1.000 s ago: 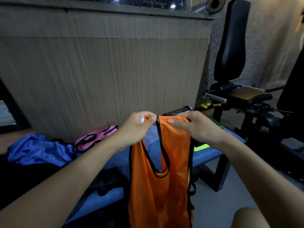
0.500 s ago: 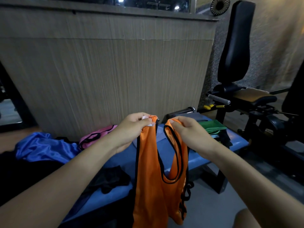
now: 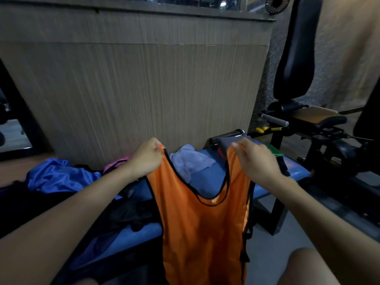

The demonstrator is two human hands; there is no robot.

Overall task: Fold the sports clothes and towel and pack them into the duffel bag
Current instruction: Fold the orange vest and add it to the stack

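Both your hands, left hand (image 3: 147, 159) and right hand (image 3: 256, 161), pinch the orange vest (image 3: 202, 229) straps; its hem's cut off, fingertips blurry.

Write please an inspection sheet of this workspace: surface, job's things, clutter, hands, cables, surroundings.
Surface: blue bench, padded, partly covered with clothes.
Job's things: orange vest hangs spread by its two straps in front of the bench; pale towel lies crumpled on the bench; blue garment, pink garment, black garment and green cloth are there too. No duffel bag seen.
Clutter: nothing seen.
Hands: left hand and right hand each have a grip on one strap.
Cables: nothing seen.
Surroundings: wood panel wall; gym machine at right.
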